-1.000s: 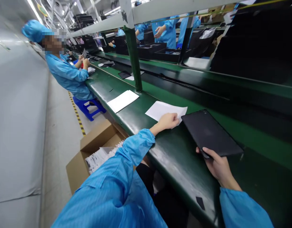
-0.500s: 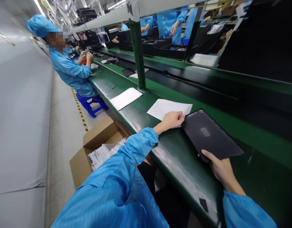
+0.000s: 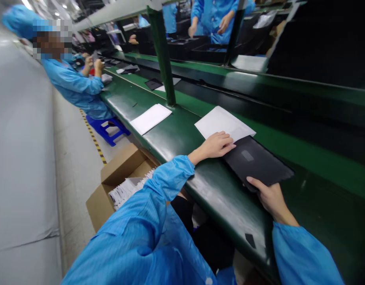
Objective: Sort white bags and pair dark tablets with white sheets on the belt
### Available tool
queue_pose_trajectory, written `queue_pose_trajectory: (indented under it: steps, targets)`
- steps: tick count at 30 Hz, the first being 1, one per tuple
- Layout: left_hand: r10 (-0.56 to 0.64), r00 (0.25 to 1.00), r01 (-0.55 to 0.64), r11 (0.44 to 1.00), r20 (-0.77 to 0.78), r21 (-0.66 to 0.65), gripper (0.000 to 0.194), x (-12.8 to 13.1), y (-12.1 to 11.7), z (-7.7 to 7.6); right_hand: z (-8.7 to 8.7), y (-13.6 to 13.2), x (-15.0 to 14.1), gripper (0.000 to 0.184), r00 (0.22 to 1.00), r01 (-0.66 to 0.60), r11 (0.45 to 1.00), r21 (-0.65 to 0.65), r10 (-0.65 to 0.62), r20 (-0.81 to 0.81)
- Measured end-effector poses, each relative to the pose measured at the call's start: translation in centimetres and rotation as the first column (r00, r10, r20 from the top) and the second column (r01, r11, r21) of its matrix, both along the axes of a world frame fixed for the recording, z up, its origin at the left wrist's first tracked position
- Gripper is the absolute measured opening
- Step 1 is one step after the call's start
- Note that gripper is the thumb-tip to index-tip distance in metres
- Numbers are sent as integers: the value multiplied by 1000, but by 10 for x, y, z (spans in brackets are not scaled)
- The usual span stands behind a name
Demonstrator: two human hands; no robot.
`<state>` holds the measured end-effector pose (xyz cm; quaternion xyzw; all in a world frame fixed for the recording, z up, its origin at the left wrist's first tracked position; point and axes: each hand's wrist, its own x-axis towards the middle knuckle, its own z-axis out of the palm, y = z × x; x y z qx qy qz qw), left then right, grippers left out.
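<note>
My right hand (image 3: 267, 196) grips the near corner of a flat black tablet-like slab (image 3: 256, 162), thumb on top, holding it low over the green bench (image 3: 182, 138). The slab's far end slides into a white sleeve (image 3: 222, 122) lying on the bench. My left hand (image 3: 215, 145) rests at the sleeve's open edge, fingers pinched on that edge, touching the slab's left corner. Both my arms wear blue sleeves.
A second white sleeve (image 3: 150, 118) lies further left by a green post (image 3: 163, 55). A cardboard box (image 3: 123, 178) of white packets stands on the floor below. A person in blue (image 3: 72, 85) sits on a blue stool (image 3: 106, 128); others work across the line.
The black slab has moved left and forward, its far end going into the white sleeve. My left hand shifted from the sleeve's corner to its open edge.
</note>
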<state>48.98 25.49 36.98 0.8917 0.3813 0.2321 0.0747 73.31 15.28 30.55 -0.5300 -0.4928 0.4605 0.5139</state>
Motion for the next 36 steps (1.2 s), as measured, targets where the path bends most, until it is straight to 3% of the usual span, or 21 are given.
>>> queue_pose_trajectory:
  steps: [3, 8, 12, 15, 19, 23, 25, 28, 32, 34, 36]
  targets:
    - [-149, 987, 150, 989, 60, -7, 39, 7, -9, -3, 11, -4, -7, 62, 998, 25, 999, -24, -23, 59]
    - [-313, 941, 323, 944, 125, -63, 39, 25, -29, -11, 24, -4, -18, 61, 998, -20, 999, -32, 21, 52]
    - [-218, 964, 232, 969, 149, -80, 40, 30, -32, -13, 24, -4, -22, 65, 994, 21, 1000, 8, -20, -106]
    - [-95, 967, 113, 992, 235, -62, 42, 24, -27, -9, 25, -3, -22, 64, 964, -119, 993, 12, 119, -240]
    - [-120, 933, 135, 991, 340, -21, 44, 21, -30, -4, 34, -3, -23, 59, 967, -221, 974, 45, 225, -119]
    - [-302, 917, 302, 952, 261, 43, 44, 27, -43, -6, 42, -5, -26, 61, 964, -244, 968, 57, 236, 120]
    - [-323, 915, 317, 946, 241, 63, 43, 28, -47, -7, 42, -6, -27, 61, 958, -253, 966, 50, 243, 150]
    - [-326, 917, 326, 945, 229, 40, 43, 25, -47, -6, 40, -5, -26, 58, 975, -208, 977, 48, 203, 86]
    - [-424, 900, 430, 902, 100, -37, 50, 20, -43, -2, 34, -1, -23, 48, 992, -77, 996, 44, 81, -99]
    - [-411, 911, 412, 910, 35, -53, 58, 19, -42, -1, 33, 0, -22, 43, 980, -34, 999, 36, 40, -197]
    - [-356, 934, 354, 933, -20, -61, 52, 19, -39, -2, 31, 1, -20, 41, 960, -1, 1000, 28, 8, -281]
